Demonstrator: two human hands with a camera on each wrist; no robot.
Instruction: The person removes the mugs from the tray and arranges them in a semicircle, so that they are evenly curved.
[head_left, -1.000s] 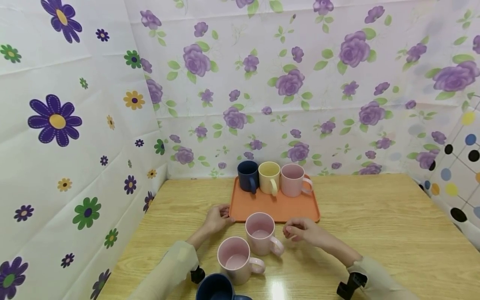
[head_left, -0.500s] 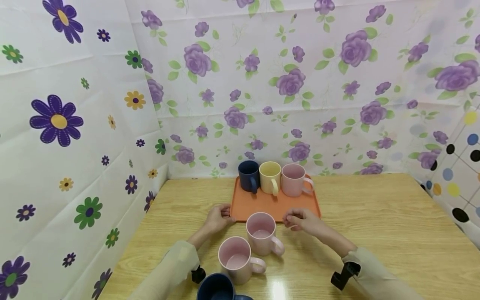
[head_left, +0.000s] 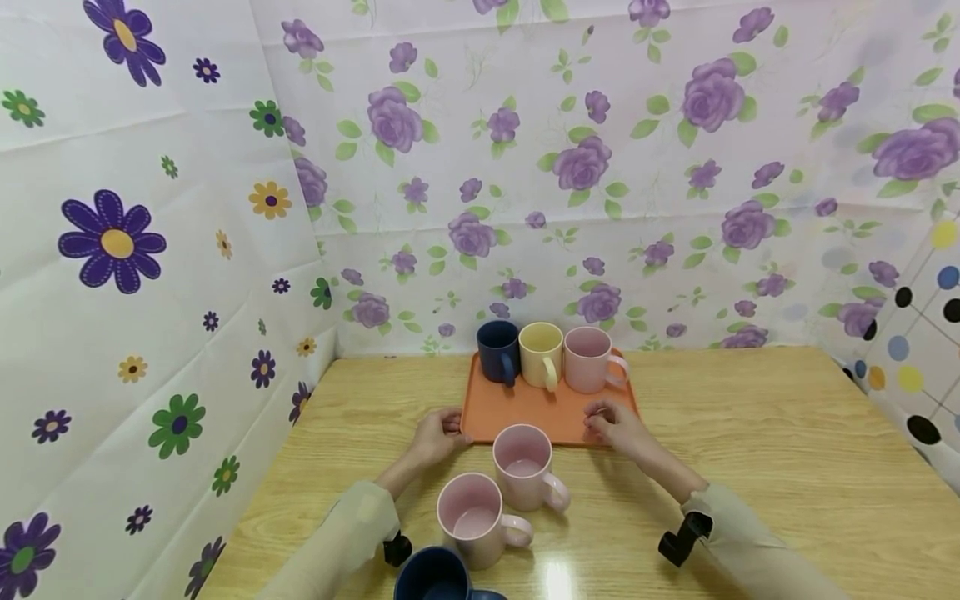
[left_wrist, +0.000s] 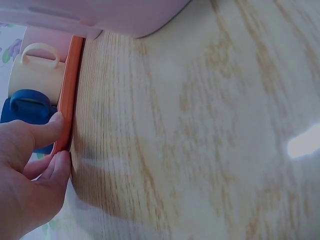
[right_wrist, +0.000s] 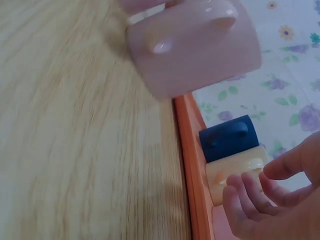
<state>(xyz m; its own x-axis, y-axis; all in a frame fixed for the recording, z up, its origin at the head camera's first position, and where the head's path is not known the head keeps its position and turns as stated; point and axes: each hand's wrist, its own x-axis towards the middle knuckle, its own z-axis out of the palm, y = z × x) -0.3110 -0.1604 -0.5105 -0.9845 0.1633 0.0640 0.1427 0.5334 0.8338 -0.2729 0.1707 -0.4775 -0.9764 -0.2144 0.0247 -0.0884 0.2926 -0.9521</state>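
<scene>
Wood-grain tbl [head_left: 742, 417], purple-rose cloth [head_left: 517, 192] behind, flower-print cloth [head_left: 161, 325] L, dotted cloth [head_left: 917, 342] R.

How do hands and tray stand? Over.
Left hand pinches orange tray at corner. Right hand near its right side, holding nothing. Three mugs aboard. Pink mug close in front.

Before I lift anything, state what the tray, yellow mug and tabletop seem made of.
Tray: probably plastic, matte; uniform orange, thin rim.
Yellow mug: ceramic or plastic, smooth; highlight on handle.
Tabletop: wood or laminate, glossy; grain, reflected light.
</scene>
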